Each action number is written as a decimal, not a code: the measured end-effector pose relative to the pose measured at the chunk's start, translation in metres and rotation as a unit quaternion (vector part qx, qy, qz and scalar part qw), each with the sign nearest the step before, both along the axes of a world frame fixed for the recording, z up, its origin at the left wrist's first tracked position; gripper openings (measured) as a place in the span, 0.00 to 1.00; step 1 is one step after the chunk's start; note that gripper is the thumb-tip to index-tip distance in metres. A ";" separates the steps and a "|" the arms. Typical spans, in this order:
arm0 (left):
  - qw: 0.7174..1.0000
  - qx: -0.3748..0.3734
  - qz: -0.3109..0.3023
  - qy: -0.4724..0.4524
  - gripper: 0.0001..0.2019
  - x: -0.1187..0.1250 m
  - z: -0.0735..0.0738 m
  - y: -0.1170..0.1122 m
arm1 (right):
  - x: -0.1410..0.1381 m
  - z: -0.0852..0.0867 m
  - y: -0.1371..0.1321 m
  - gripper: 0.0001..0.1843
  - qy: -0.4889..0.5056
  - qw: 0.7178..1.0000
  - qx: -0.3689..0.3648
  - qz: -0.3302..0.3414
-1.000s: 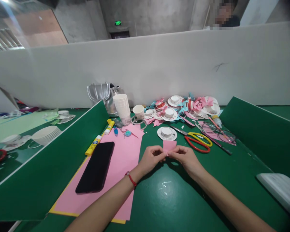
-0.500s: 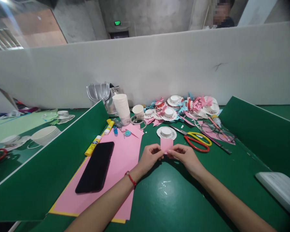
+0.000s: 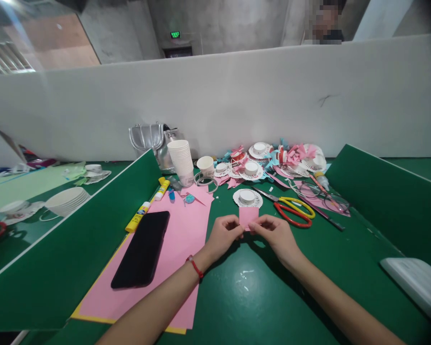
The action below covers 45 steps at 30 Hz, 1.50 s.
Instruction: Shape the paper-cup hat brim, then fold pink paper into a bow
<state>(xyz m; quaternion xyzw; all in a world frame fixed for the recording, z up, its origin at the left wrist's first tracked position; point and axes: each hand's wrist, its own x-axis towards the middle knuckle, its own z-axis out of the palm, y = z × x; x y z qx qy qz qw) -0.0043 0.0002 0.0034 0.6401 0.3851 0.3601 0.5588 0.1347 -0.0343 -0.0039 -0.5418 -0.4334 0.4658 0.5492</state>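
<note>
A small square of pink paper [image 3: 248,217] is pinched between my two hands just above the green table. My left hand [image 3: 225,234], with a red bracelet at the wrist, grips its lower left corner. Thumb and fingers of my right hand [image 3: 275,235] close on its lower right edge. Right behind the paper lies a white paper-cup piece with a fringed, flattened rim [image 3: 243,198]. Scissors with red and yellow handles [image 3: 295,207] rest to the right of it, blades pointing to the back left.
On the left, a black phone [image 3: 141,249] and yellow glue sticks [image 3: 138,217] lie on or beside pink sheets [image 3: 179,282]. Stacked paper cups [image 3: 180,160], a silver bag [image 3: 149,139] and finished-looking paper pieces [image 3: 251,168] stand behind. Eyeglasses [image 3: 335,201] lie right. Green dividers [image 3: 398,201] flank the space.
My right thumb and fingers have shifted slightly inward along the pink paper's lower edge. The left hand keeps its hold, and the things on the table stay put.
</note>
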 end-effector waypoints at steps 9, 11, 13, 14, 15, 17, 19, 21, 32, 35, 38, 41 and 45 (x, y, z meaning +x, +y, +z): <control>0.999 0.029 -0.013 0.012 0.07 0.001 0.002 -0.003 | 0.000 -0.002 -0.001 0.09 -0.007 1.000 0.005 -0.004; 0.999 0.035 -0.013 0.018 0.09 0.001 0.002 -0.003 | 0.000 -0.003 0.000 0.09 0.004 1.000 0.005 -0.005; 0.999 0.042 -0.004 0.028 0.09 0.001 0.001 -0.002 | 0.000 -0.004 0.000 0.09 0.023 1.000 0.004 -0.007; 0.999 0.042 0.001 0.031 0.09 0.000 0.000 -0.001 | 0.000 -0.004 0.000 0.09 0.033 0.999 0.003 -0.007; 0.999 0.040 0.006 0.032 0.08 0.000 -0.001 -0.001 | 0.000 -0.004 0.000 0.08 0.042 0.999 0.001 -0.005; 0.999 0.032 0.013 0.029 0.08 0.000 -0.003 0.000 | 0.002 -0.002 0.000 0.08 0.056 0.998 -0.008 0.003; 0.999 0.028 0.013 0.026 0.07 0.000 -0.004 0.001 | 0.003 0.001 0.000 0.08 0.063 0.998 -0.025 0.011; 0.999 0.031 0.011 0.026 0.07 0.000 -0.005 0.001 | 0.005 0.002 0.000 0.08 0.068 0.997 -0.042 0.017; 1.000 0.001 0.027 0.002 0.06 0.003 -0.001 -0.002 | 0.004 0.001 0.002 0.11 0.108 0.991 -0.068 0.028; 0.999 0.020 0.047 0.007 0.06 0.003 -0.003 -0.001 | 0.004 0.002 0.002 0.14 0.128 0.989 -0.070 0.032; 0.997 0.034 0.068 0.011 0.06 0.003 -0.006 0.000 | 0.004 0.003 0.001 0.19 0.171 0.982 -0.068 0.043; 0.996 0.037 0.075 0.013 0.07 0.003 -0.008 0.002 | 0.004 0.003 0.001 0.22 0.187 0.979 -0.071 0.045; 0.999 0.024 0.029 0.024 0.07 0.003 -0.007 0.001 | 0.005 0.001 -0.001 0.24 0.186 0.978 -0.096 0.021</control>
